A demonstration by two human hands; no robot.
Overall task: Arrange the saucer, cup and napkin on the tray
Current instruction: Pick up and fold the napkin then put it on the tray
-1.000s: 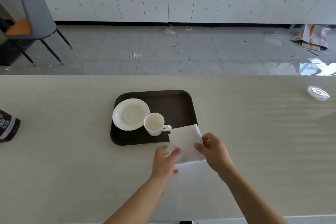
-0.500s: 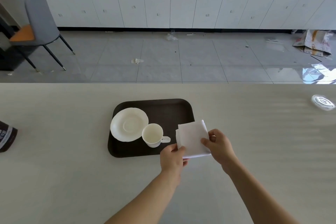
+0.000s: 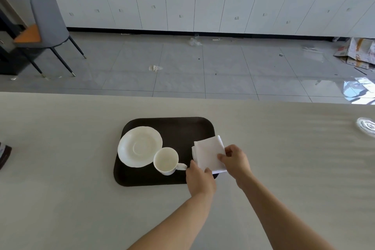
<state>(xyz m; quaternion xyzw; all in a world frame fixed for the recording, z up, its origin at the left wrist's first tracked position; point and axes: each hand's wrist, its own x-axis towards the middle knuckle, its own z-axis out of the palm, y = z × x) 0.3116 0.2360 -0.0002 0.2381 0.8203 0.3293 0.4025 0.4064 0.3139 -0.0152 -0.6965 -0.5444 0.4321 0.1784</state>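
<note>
A dark brown tray lies on the pale table. On its left part sits a white saucer, and a white cup stands just right of the saucer, handle pointing right. A folded white napkin lies over the tray's right edge. My left hand pinches the napkin's near left corner. My right hand grips its right side.
A clear round lid lies at the table's far right. A dark container shows at the left edge. Beyond the table are a tiled floor, a grey chair and white cabinets.
Both hands carried the folded napkin forward from the table onto the tray's right side. The cup and saucer stayed in place; the camera view tilted upward.
</note>
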